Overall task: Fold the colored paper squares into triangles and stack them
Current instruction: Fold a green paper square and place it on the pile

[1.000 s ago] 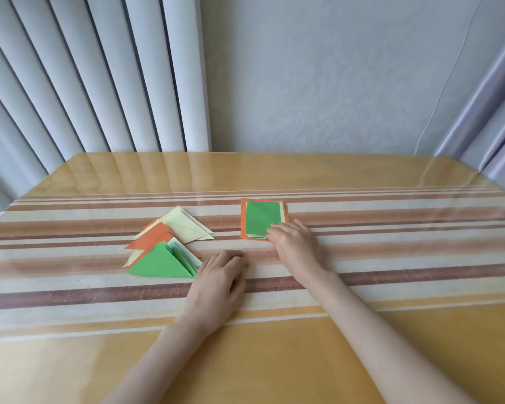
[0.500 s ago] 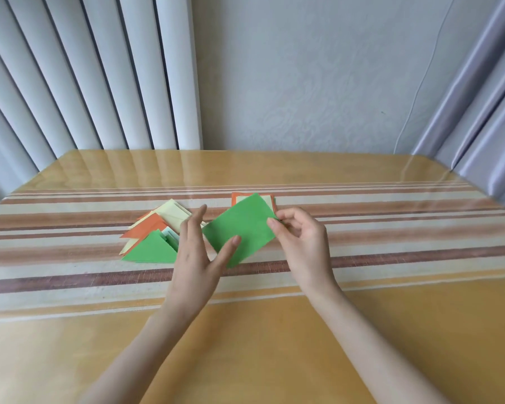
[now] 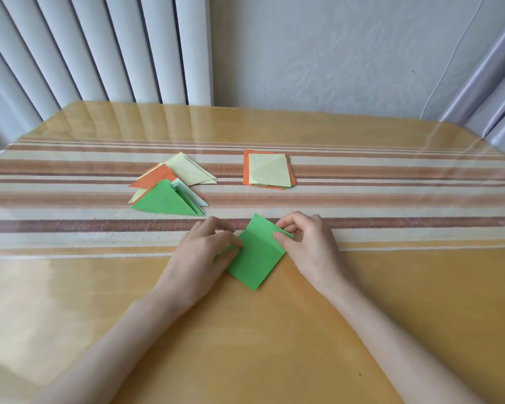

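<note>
Both forearms (image 3: 123, 336) stretch in from the near edge of the table (image 3: 274, 360), angling twd each other. L hand (image 3: 207, 252) pinches the left corner of the green square (image 3: 257, 258), fingers curled; R hand (image 3: 306, 243) pinches its right corner betw thumb & forefinger

I find nothing to read from here: no writing, number, brand or sign on the green paper square (image 3: 257, 258), the folded triangles (image 3: 166, 199), the stack of squares (image 3: 270, 170) or the striped table (image 3: 391, 287).
</note>
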A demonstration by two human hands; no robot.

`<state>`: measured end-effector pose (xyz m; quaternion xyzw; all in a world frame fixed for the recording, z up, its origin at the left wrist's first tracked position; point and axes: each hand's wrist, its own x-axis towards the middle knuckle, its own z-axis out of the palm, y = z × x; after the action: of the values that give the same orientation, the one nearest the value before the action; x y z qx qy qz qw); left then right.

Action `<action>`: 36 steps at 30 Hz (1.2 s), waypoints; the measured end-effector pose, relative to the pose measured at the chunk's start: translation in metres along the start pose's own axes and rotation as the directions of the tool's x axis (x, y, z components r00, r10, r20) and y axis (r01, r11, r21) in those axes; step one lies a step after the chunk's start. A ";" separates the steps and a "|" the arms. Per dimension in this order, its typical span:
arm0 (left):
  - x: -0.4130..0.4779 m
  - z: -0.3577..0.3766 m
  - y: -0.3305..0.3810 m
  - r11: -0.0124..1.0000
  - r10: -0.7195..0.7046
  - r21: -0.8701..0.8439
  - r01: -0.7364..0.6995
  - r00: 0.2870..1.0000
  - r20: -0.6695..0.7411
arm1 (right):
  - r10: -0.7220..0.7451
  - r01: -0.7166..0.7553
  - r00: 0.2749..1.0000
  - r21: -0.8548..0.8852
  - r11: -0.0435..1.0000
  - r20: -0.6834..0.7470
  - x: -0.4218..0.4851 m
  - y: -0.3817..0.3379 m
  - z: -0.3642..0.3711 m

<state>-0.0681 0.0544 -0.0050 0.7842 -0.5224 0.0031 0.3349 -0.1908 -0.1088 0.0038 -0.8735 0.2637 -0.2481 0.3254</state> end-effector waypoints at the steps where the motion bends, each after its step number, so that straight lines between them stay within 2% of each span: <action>1: -0.002 -0.001 -0.004 1.000 0.027 0.013 -0.027 1.000 0.003 | -0.066 0.063 0.998 -0.089 0.994 -0.025 -0.001 0.002 0.002; 4: -0.004 -0.005 -0.011 0.996 0.084 -0.023 -0.083 0.996 0.022 | -0.242 0.230 0.970 -0.225 0.947 -0.026 -0.001 0.008 0.000; 6: -0.005 -0.007 -0.013 0.992 0.108 -0.063 -0.106 0.994 0.025 | -0.359 0.361 0.932 -0.204 0.910 0.049 -0.002 0.011 -0.004; 7: -0.006 -0.007 -0.012 0.991 0.110 -0.077 -0.108 0.993 0.031 | -0.390 0.408 0.911 -0.153 0.900 0.134 -0.004 0.010 -0.005; 10: -0.009 -0.010 -0.007 0.992 0.098 -0.091 -0.087 0.988 0.123 | -0.339 0.380 0.822 0.004 0.925 0.457 -0.012 0.003 -0.013; 13: -0.011 -0.014 -0.010 0.994 0.107 -0.049 -0.098 0.963 0.248 | -0.321 0.414 0.755 -0.037 0.910 0.572 -0.013 0.004 -0.019; 15: -0.011 -0.015 -0.014 0.991 0.130 -0.042 -0.123 0.959 0.253 | -0.307 0.403 0.765 -0.049 0.914 0.566 -0.012 0.004 -0.020; 19: -0.009 -0.015 -0.022 0.991 0.129 -0.058 -0.122 0.979 0.159 | -0.302 0.375 0.820 -0.056 0.926 0.486 -0.013 0.004 -0.010; 23: -0.009 -0.015 -0.025 0.995 0.052 -0.088 -0.045 0.995 0.082 | -0.263 0.262 0.912 0.045 0.964 0.316 -0.012 0.005 -0.003; 26: -0.006 -0.014 -0.025 0.997 -0.013 -0.070 0.014 1.000 0.026 | -0.233 0.227 0.951 0.053 0.972 0.205 -0.008 0.001 0.004; 32: -0.004 -0.006 -0.024 0.996 -0.080 -0.040 0.078 0.996 -0.049 | -0.220 0.227 0.973 -0.134 0.965 0.065 -0.006 -0.004 0.019; 36: -0.004 -0.002 -0.019 0.995 -0.097 0.032 0.100 0.992 -0.077 | -0.196 0.200 0.980 -0.265 0.943 0.043 -0.008 -0.006 0.021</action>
<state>-0.0537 0.0628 -0.0142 0.8141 -0.4700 0.0257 0.3401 -0.1824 -0.0910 -0.0079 -0.9334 0.2030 -0.2348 0.1799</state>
